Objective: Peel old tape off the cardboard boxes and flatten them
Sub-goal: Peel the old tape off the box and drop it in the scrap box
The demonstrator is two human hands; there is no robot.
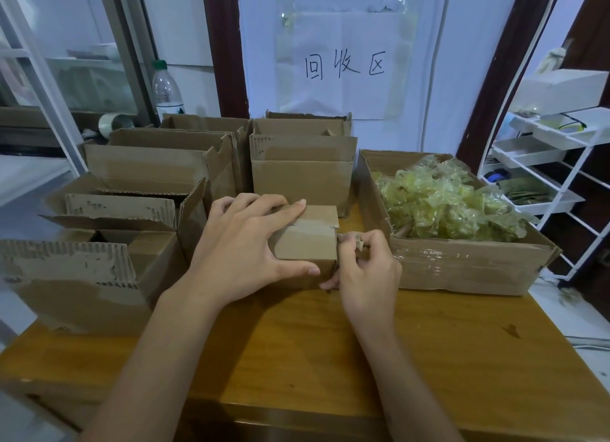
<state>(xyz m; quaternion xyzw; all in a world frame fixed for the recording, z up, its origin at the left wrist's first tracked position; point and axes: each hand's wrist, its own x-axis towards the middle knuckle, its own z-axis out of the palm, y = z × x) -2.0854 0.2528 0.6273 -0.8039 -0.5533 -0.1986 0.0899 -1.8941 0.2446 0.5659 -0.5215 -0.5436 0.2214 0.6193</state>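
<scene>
Cardboard box (305, 240), small and closed, sits at the middle of our wooden desk (297, 352). Our left hand (246, 243) spreads over its top and left side, fingers straight, thumb along the near edge. Our right hand (366, 270) has its grip closed on a crumpled strip of tape (351, 238) at the box's right edge, pinched between thumb and fingertips. Just right of that stands one long open carton (462, 263) heaped with yellowish peeled tape (445, 204). We count about five more open boxes (158, 167) left of and behind the small one, flaps up, edges torn. Behind them hangs one paper sign (345, 65) on a pale wall, one plastic bottle (167, 90) stands at back left, and one white wire rack (544, 164) stands at the right.
</scene>
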